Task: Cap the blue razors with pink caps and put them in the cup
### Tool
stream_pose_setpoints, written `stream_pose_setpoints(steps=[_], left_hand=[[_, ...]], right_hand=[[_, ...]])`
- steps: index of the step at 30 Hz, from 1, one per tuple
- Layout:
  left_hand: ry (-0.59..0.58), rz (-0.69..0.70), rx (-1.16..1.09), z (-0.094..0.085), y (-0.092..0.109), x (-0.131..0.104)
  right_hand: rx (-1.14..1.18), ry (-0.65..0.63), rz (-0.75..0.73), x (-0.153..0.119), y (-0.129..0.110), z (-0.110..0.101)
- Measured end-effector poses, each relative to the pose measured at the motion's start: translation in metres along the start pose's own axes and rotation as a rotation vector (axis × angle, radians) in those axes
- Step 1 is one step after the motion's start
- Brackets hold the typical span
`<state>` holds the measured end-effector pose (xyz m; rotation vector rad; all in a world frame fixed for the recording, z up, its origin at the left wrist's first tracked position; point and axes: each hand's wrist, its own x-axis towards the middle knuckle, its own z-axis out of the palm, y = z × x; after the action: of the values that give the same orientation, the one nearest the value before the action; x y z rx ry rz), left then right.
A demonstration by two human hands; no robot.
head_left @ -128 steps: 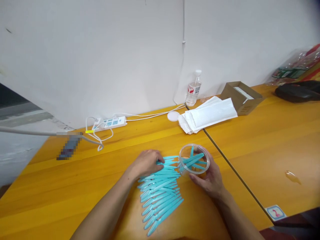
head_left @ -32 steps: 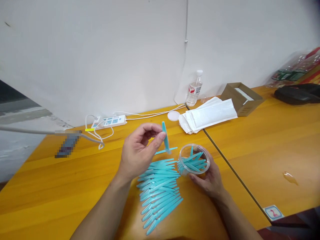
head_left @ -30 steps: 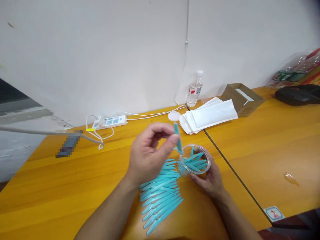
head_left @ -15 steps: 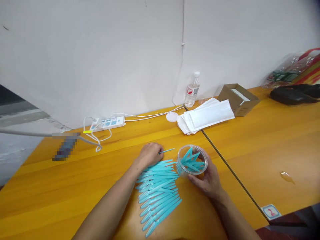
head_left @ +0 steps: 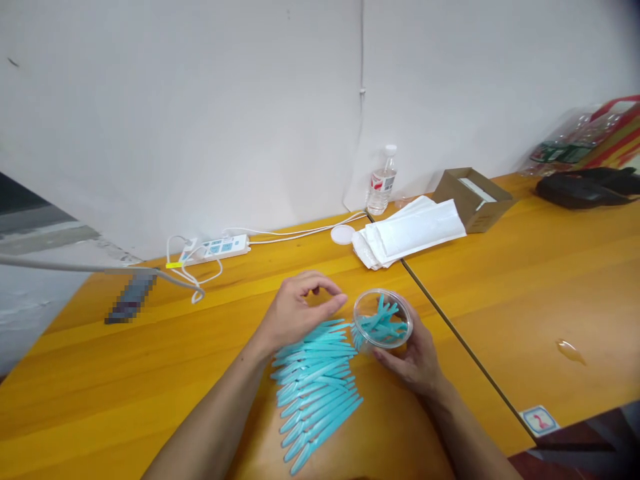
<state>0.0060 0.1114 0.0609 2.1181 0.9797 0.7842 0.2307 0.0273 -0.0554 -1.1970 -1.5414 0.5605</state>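
Note:
A clear round plastic cup [head_left: 367,345] holding several turquoise plastic sticks [head_left: 383,325] stands tilted toward me, and my right hand [head_left: 417,353] is wrapped round its right side. Left of the cup, my left hand [head_left: 300,310] hovers over the top end of a row of turquoise sticks [head_left: 320,387]. Its thumb and fingers curve toward each other with a gap at the knuckles; the fingertips come close together near the cup's rim, and no stick shows between them. The row lies overlapping on the wooden table [head_left: 190,353].
Behind are a white round lid [head_left: 343,234], white padded envelopes [head_left: 410,233], a water bottle [head_left: 382,183] and an open cardboard box [head_left: 473,200]. A power strip [head_left: 217,247] with cables lies by the wall, a blurred dark object [head_left: 131,299] at left, a black item [head_left: 585,189] at right.
The thin stick that was in my left hand no longer shows there. My left hand has lifted and turned, its thumb now spread toward the cup. The sticks inside the cup lie differently.

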Motion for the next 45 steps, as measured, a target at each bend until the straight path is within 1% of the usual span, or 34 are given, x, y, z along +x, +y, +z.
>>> stream_pose_setpoints(steps=[1, 4, 5, 7, 9, 10, 11, 12, 13, 15, 16, 17, 18, 19, 20, 21, 23, 24, 26, 27, 29, 30, 31, 32, 34, 35, 37, 38, 39, 40, 42, 43, 44, 45], left_hand=[[-0.070, -0.042, 0.070, -0.001, -0.012, -0.003], [-0.391, -0.125, 0.315, 0.004, -0.041, -0.014], [-0.452, -0.147, 0.381, 0.007, -0.048, -0.017], [-0.478, -0.178, 0.451, 0.014, -0.055, -0.022], [-0.465, -0.180, 0.429, 0.015, -0.057, -0.024], [-0.448, -0.176, 0.387, 0.012, -0.055, -0.024], [-0.409, -0.172, 0.327, 0.008, -0.051, -0.024], [-0.338, -0.170, 0.255, 0.002, -0.045, -0.023], [-0.231, -0.166, 0.175, -0.004, -0.036, -0.023], [0.062, -0.130, 0.007, -0.013, -0.011, -0.022], [0.213, -0.089, -0.074, -0.015, 0.003, -0.020], [0.334, -0.038, -0.146, -0.014, 0.017, -0.019], [0.403, 0.015, -0.203, -0.012, 0.030, -0.016], [0.416, 0.066, -0.233, -0.008, 0.041, -0.013], [0.367, 0.109, -0.233, -0.004, 0.049, -0.010], [0.275, 0.149, -0.206, 0.000, 0.052, -0.006], [0.076, 0.178, -0.111, 0.005, 0.048, -0.001], [0.015, 0.158, -0.061, 0.005, 0.041, -0.001], [-0.046, 0.074, 0.032, 0.003, 0.019, -0.004], [-0.095, 0.028, 0.086, 0.002, 0.007, -0.008], [-0.272, -0.029, 0.223, 0.002, -0.015, -0.018], [-0.370, -0.041, 0.296, 0.004, -0.024, -0.023], [-0.442, -0.051, 0.360, 0.007, -0.032, -0.028], [-0.481, -0.058, 0.407, 0.010, -0.037, -0.031], [-0.488, -0.066, 0.444, 0.015, -0.043, -0.036], [-0.480, -0.063, 0.436, 0.015, -0.044, -0.037], [-0.454, -0.050, 0.371, 0.010, -0.043, -0.037], [-0.420, -0.049, 0.313, 0.004, -0.040, -0.037], [-0.354, -0.059, 0.236, -0.002, -0.036, -0.035], [-0.258, -0.078, 0.140, -0.009, -0.029, -0.033], [0.000, -0.118, -0.084, -0.016, -0.009, -0.027], [0.129, -0.125, -0.188, -0.015, 0.003, -0.022], [0.225, -0.111, -0.274, -0.012, 0.016, -0.017], [0.274, -0.083, -0.329, -0.006, 0.027, -0.011]], right_hand=[[-0.002, -0.002, 0.001, 0.000, 0.000, 0.000], [-0.011, 0.006, 0.001, -0.001, 0.002, 0.000], [-0.013, 0.006, 0.000, -0.001, 0.002, 0.000], [-0.008, 0.004, -0.002, 0.000, 0.002, 0.001], [0.001, 0.008, -0.008, 0.000, 0.001, 0.001], [0.004, 0.012, -0.011, 0.001, 0.000, 0.001], [0.005, 0.016, -0.014, 0.001, -0.001, 0.001], [0.006, 0.019, -0.018, 0.001, -0.001, 0.001], [0.006, 0.018, -0.021, 0.002, -0.002, 0.001], [0.005, 0.015, -0.024, 0.002, -0.003, 0.000], [0.004, 0.017, -0.025, 0.002, -0.003, 0.000], [0.002, 0.018, -0.024, 0.002, -0.003, 0.001], [0.001, 0.018, -0.022, 0.002, -0.003, 0.001], [0.003, 0.017, -0.020, 0.001, -0.002, 0.001], [0.006, 0.016, -0.018, 0.001, -0.001, 0.001], [0.010, 0.014, -0.018, 0.001, -0.001, 0.000], [0.013, 0.013, -0.016, 0.001, 0.001, -0.001], [0.007, 0.016, -0.013, 0.001, 0.001, -0.002], [-0.019, 0.035, -0.005, 0.001, 0.001, -0.004], [-0.034, 0.047, -0.001, 0.002, 0.001, -0.005], [-0.054, 0.074, -0.001, 0.003, 0.001, -0.006], [-0.058, 0.084, -0.002, 0.003, 0.001, -0.007], [-0.058, 0.088, -0.002, 0.003, 0.002, -0.007], [-0.057, 0.091, 0.000, 0.004, 0.002, -0.007], [-0.055, 0.092, 0.001, 0.003, 0.002, -0.006], [-0.053, 0.091, 0.001, 0.003, 0.003, -0.006], [-0.047, 0.092, 0.001, 0.003, 0.003, -0.006], [-0.045, 0.092, 0.002, 0.003, 0.004, -0.006], [-0.043, 0.092, 0.001, 0.003, 0.004, -0.006], [-0.041, 0.092, 0.000, 0.003, 0.004, -0.005], [-0.040, 0.091, -0.005, 0.003, 0.004, -0.005], [-0.040, 0.089, -0.006, 0.003, 0.003, -0.004], [-0.038, 0.089, -0.007, 0.003, 0.003, -0.004], [-0.035, 0.088, -0.007, 0.004, 0.002, -0.004]])
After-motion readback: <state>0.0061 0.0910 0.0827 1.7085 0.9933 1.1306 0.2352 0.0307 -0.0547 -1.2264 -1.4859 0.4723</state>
